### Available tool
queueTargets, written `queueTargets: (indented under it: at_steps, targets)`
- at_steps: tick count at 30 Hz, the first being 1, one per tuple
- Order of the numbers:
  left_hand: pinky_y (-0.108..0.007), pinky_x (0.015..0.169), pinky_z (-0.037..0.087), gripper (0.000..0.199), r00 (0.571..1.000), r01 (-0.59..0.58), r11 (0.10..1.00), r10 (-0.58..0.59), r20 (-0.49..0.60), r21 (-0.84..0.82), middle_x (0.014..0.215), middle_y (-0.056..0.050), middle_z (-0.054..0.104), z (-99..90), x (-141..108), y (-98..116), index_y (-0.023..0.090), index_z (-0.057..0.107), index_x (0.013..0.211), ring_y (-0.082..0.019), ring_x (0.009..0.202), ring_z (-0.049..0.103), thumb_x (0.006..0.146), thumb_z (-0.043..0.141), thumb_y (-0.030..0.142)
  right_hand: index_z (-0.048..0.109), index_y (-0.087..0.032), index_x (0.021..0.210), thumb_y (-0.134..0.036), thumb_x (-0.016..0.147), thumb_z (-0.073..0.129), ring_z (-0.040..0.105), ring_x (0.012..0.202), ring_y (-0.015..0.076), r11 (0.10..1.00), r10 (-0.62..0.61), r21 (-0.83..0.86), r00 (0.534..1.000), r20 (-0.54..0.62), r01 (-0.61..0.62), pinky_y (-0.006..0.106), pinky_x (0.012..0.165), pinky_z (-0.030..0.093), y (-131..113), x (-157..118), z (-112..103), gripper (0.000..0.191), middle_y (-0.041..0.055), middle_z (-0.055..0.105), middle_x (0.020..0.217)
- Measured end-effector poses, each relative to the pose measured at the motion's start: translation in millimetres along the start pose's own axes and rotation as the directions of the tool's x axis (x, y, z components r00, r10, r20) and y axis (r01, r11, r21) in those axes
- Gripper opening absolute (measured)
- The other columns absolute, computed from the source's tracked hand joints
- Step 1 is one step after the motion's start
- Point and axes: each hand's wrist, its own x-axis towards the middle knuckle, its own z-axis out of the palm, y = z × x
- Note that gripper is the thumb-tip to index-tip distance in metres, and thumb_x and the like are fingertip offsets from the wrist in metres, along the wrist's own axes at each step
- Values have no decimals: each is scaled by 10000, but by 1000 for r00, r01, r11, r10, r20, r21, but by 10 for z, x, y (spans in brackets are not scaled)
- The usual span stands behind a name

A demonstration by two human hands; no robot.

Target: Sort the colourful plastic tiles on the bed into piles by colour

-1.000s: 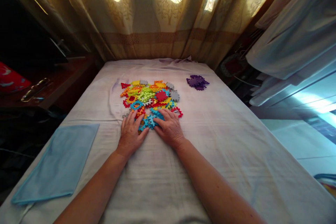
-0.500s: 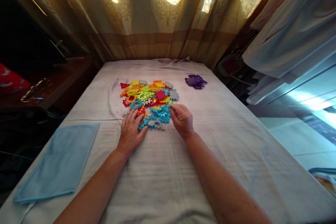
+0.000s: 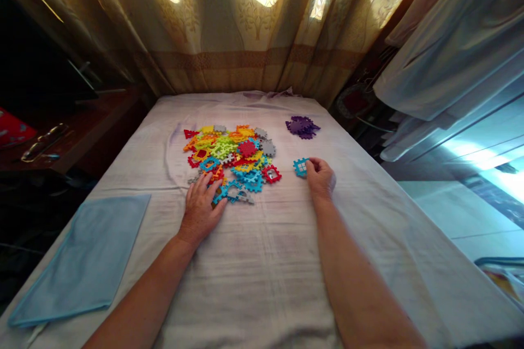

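Observation:
Between the thumb and fingers of my right hand (image 3: 321, 176) is a blue window-shaped interlocking tile (image 3: 301, 167), held just above or on the cloth to the right of the pile. My left hand (image 3: 202, 208) rests with spread fingers on the near left edge of a mixed pile of toothed plastic tiles (image 3: 223, 147). Red, orange, yellow, green, blue and grey tiles lie in it. A red frame tile (image 3: 271, 174) sits at the pile's right edge. Farther back on the right is a separate heap of purple tiles (image 3: 302, 126).
A pale sheet (image 3: 262, 262) covers the table. On the left lies a light blue cloth bag (image 3: 88, 262). A brown side cabinet (image 3: 102, 131) stands beyond the left edge, curtains (image 3: 254, 38) hang behind, and white cloth (image 3: 446, 60) hangs at the right.
My right hand has moved right, away from the pile, carrying the blue window tile. The red frame tile at the pile's edge is now uncovered. My left hand stays on the pile.

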Motion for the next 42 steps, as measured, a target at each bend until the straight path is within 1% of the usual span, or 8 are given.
queueTargets:
  at_steps: [8, 15, 19, 25, 28, 31, 34, 42]
  targets:
    - [-552, 1136, 340, 466, 999, -29, 1000, 29, -19, 10, 1464, -171, 497, -3, -3, 6, 181, 601, 1307, -338, 1380, 436, 894, 515, 380, 722, -138, 973, -298, 788, 509, 640, 983, 266, 962, -242, -143, 969, -56, 232, 436, 936, 482, -17, -6, -38, 325, 152, 729, 1032]
    - [-566, 1122, 351, 411, 999, -43, 999, 43, -19, 32, 1468, -156, 485, -12, -9, 4, 233, 634, 1287, -331, 1383, 431, 929, 467, 345, 711, -199, 1103, -324, 867, 573, 602, 1111, 261, 782, -580, -68, 764, 282, 619, 432, 1008, 437, -302, -389, 151, 301, 124, 697, 1175]
    - [-601, 1118, 332, 363, 1000, -27, 999, 27, -2, 47, 1480, -132, 473, -25, -11, 20, 291, 677, 1226, -327, 1393, 421, 943, 449, 318, 697, -219, 1154, -357, 863, 626, 579, 1144, 275, 733, -591, -62, 680, 435, 677, 453, 1007, 413, -424, -568, 194, 329, 119, 679, 1207]
    - [-618, 1136, 299, 368, 1000, -6, 999, 6, 10, 32, 1476, -143, 483, -39, -9, 45, 276, 678, 1229, -326, 1420, 391, 918, 486, 314, 682, -213, 702, -371, 925, 565, 619, 837, 207, 754, -553, -46, 672, 493, 655, 347, 829, 444, -491, -552, 128, 298, 66, 702, 825]
    - [-615, 1135, 302, 368, 1000, -3, 1000, 3, 18, 27, 1482, -150, 478, -41, -6, 44, 266, 683, 1221, -331, 1419, 393, 905, 502, 321, 672, -210, 683, -365, 924, 571, 612, 797, 197, 755, -556, -20, 657, 510, 655, 327, 791, 442, -544, -587, 131, 304, 55, 677, 765]
    - [-604, 1135, 308, 366, 1000, 0, 1000, -1, 21, 29, 1487, -147, 476, -44, -2, 44, 266, 685, 1216, -326, 1420, 393, 904, 504, 331, 736, -206, 905, -383, 872, 648, 613, 939, 228, 747, -574, -22, 661, 484, 665, 360, 883, 436, -609, -674, 151, 200, 82, 701, 939]
    - [-590, 1142, 304, 368, 1000, 7, 1000, -8, 25, 31, 1491, -137, 474, -49, -1, 49, 270, 681, 1221, -319, 1427, 383, 905, 504, 333, 707, -244, 1177, -426, 813, 720, 552, 1133, 283, 705, -593, -55, 630, 502, 707, 434, 990, 394, -656, -765, 176, 407, 117, 646, 1220]
    - [-598, 1143, 298, 368, 1000, 7, 1000, -8, 18, 10, 1500, -134, 465, -40, -6, 48, 267, 676, 1224, -325, 1431, 372, 912, 494, 336, 750, -282, 1056, -349, 877, 671, 529, 1198, 274, 646, -611, -43, 550, 570, 762, 447, 1017, 389, -699, -816, 212, 207, 94, 631, 1271]
